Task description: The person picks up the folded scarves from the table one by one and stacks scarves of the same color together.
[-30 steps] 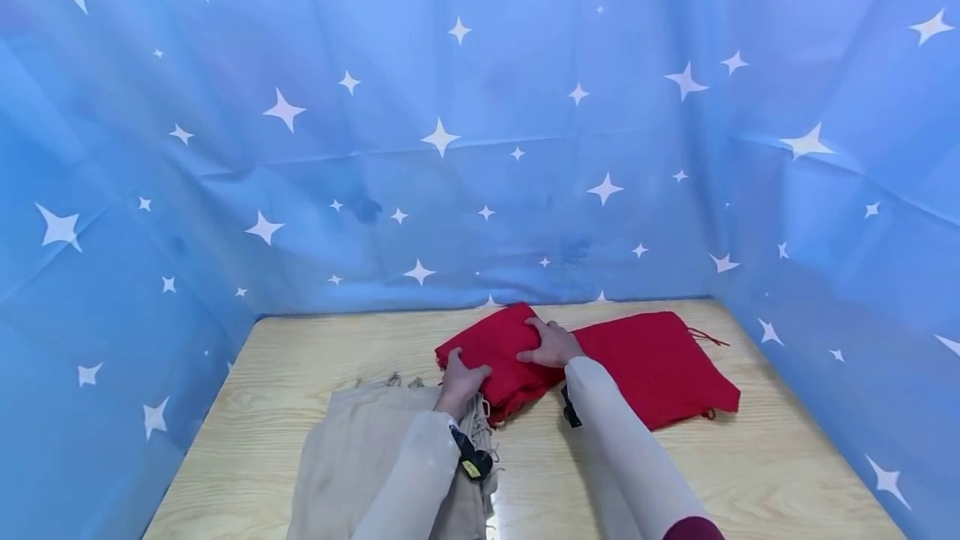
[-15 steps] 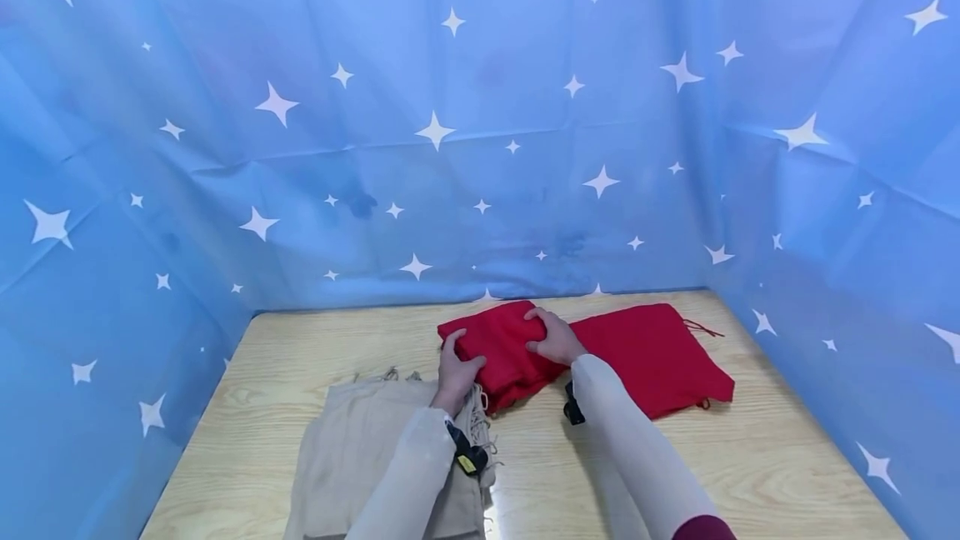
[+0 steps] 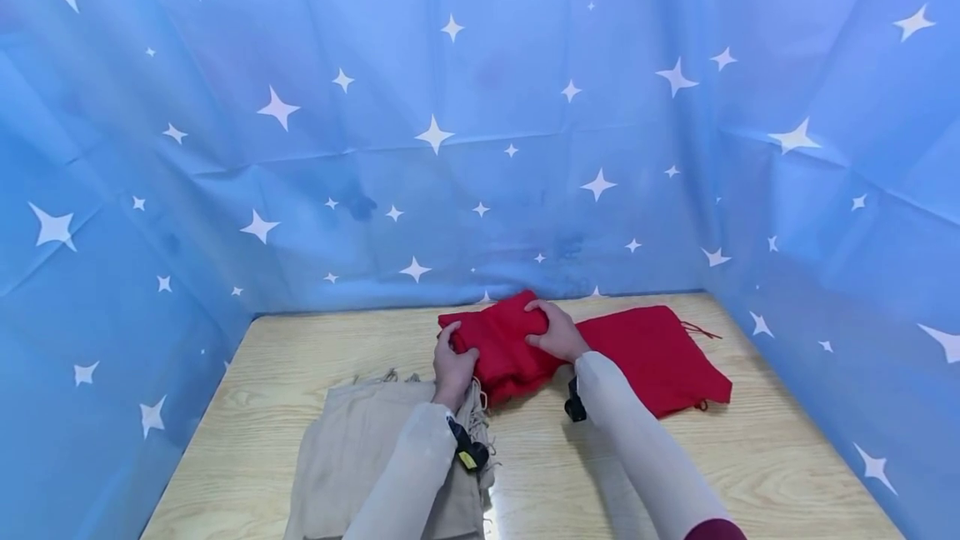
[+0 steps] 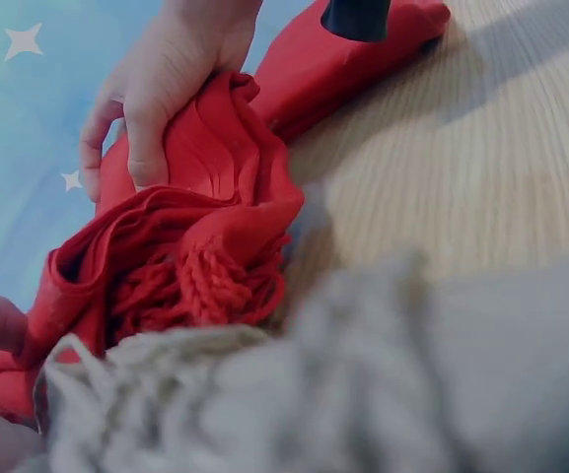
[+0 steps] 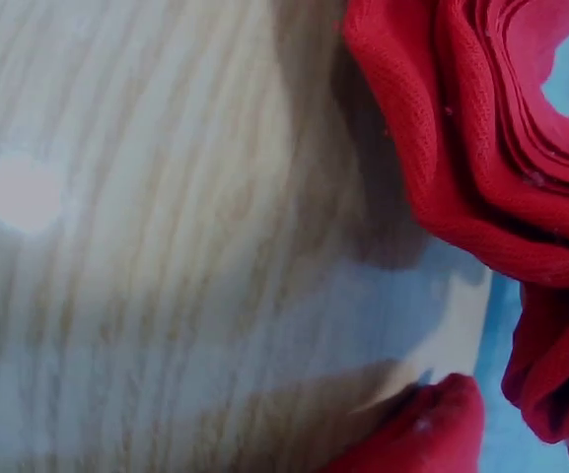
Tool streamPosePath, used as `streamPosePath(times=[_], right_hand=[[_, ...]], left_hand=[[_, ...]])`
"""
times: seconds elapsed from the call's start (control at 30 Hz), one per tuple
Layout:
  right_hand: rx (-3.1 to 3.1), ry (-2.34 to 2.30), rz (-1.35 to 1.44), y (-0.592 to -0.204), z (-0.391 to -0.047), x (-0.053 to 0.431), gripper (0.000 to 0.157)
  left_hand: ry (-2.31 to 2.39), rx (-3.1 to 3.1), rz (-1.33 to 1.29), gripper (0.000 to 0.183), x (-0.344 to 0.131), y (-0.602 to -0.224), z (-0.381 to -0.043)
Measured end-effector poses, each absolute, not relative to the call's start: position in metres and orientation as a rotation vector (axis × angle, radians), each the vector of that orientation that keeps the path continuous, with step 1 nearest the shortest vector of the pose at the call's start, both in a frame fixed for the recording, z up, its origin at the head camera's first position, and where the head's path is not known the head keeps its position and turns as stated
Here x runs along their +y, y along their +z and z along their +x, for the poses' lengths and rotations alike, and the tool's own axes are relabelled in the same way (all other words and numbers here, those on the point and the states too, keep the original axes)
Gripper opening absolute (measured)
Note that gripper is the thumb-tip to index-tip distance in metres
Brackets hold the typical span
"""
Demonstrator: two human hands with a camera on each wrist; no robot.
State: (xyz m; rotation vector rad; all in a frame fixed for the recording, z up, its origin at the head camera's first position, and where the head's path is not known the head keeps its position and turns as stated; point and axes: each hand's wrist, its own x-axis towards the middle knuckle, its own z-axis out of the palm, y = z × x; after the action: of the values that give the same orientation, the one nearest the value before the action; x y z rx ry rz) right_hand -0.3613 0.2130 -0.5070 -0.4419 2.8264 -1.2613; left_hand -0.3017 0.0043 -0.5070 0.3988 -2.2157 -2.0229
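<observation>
A folded red scarf (image 3: 498,344) with a knotted fringe is held between both hands near the table's back. My left hand (image 3: 453,369) grips its left side, fingers over the edge and thumb on the near side. My right hand (image 3: 558,334) grips its right side the same way. In the left wrist view the scarf's stacked folds (image 4: 205,158) bulge, and its red tassels (image 4: 200,286) hang toward the camera. From the right wrist, the folded layers (image 5: 427,148) show over the wooden table with a shadow beneath.
A second red cloth (image 3: 656,357) lies flat at the right, partly behind the right forearm. A fringed beige cloth pile (image 3: 360,448) lies at front left under the left forearm. Blue star-patterned curtain (image 3: 480,173) surrounds the wooden table (image 3: 780,473) at the back and sides.
The red scarf has become more bunched between the hands, its far corner lifting. Both hands have closed further round its sides, the right one shifting slightly back and right. The other cloths stay put.
</observation>
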Motion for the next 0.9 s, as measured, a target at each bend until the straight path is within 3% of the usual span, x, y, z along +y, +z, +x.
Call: streamPosePath(times=[0.9], right_hand=[[2.935,-1.357,-0.415,-0.459,-0.346,0.228,0.061]], left_hand=[[-1.92,-2.174,0.318,0.051,0.01,-0.469,-0.303]])
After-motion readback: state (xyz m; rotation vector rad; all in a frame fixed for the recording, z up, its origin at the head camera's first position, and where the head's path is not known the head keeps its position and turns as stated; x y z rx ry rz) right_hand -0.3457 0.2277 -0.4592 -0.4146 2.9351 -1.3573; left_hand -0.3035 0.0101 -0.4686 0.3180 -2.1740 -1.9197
